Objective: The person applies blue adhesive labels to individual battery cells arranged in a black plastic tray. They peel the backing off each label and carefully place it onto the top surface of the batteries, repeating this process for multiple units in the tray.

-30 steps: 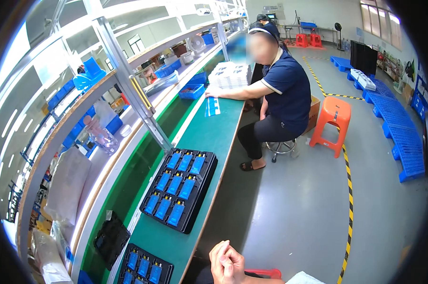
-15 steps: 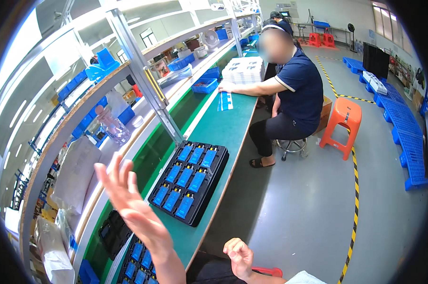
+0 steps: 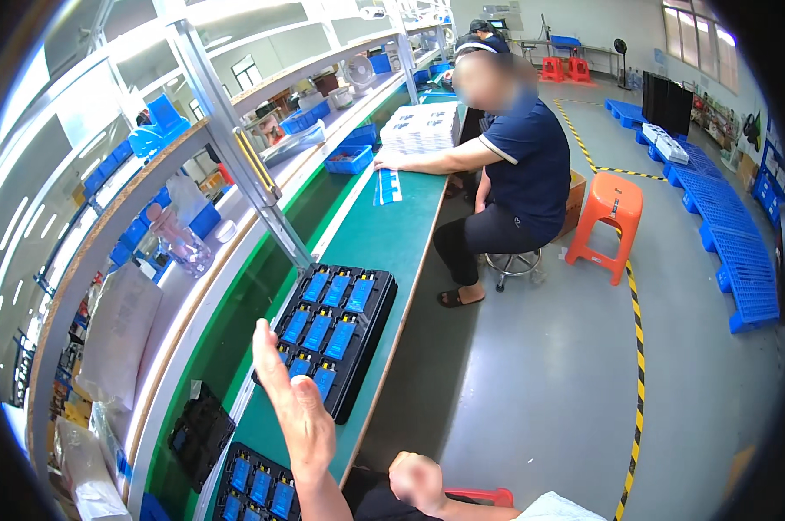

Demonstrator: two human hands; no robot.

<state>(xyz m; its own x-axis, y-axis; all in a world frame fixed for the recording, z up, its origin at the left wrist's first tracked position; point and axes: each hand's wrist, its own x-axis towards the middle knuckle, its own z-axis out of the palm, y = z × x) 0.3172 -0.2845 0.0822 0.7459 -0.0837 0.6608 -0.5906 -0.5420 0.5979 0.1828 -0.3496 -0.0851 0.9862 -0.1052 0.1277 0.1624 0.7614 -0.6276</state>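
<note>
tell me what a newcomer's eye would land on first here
Probably the person's open left hand, large in the foreground and partly covering the black tray of blue pieces on the green bench. The bright orange stool right of centre likely comes next, near a seated co-worker in dark blue farther along the bench.

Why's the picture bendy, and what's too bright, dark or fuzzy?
Head view: the fisheye lens bends the row of blue plastic pallets and leaves black corners; head view: glare whitens the upper left; head view: the right hand and the seated co-worker's head look smeared, while a dark shadow lies on the smooth grey floor beside the long green-topped bench.
</note>
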